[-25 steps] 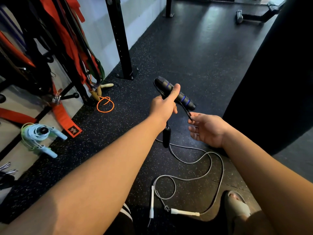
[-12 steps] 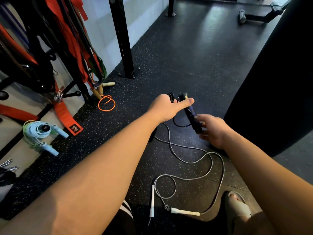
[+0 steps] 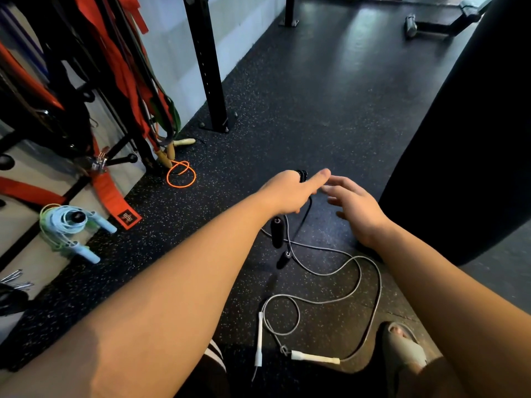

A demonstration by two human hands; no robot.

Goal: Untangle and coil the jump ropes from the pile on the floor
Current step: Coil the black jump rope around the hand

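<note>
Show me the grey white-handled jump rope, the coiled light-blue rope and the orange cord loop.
grey white-handled jump rope (image 3: pixel 315 357): head view, right white handle.
coiled light-blue rope (image 3: pixel 59 219): head view, its coil.
orange cord loop (image 3: pixel 167 176): head view, left arc.

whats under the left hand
Two black handles hang below the left hand on a black cord. The hand itself hides how its fingers hold the cord.

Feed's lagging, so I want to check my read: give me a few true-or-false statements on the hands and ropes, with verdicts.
1. The left hand grips the black rope. True.
2. The right hand holds a white handle. False: it is open and holds nothing.
3. The grey rope lies uncoiled on the floor. True.
4. The light blue rope is stretched out straight. False: it is bundled in a coil.
</note>
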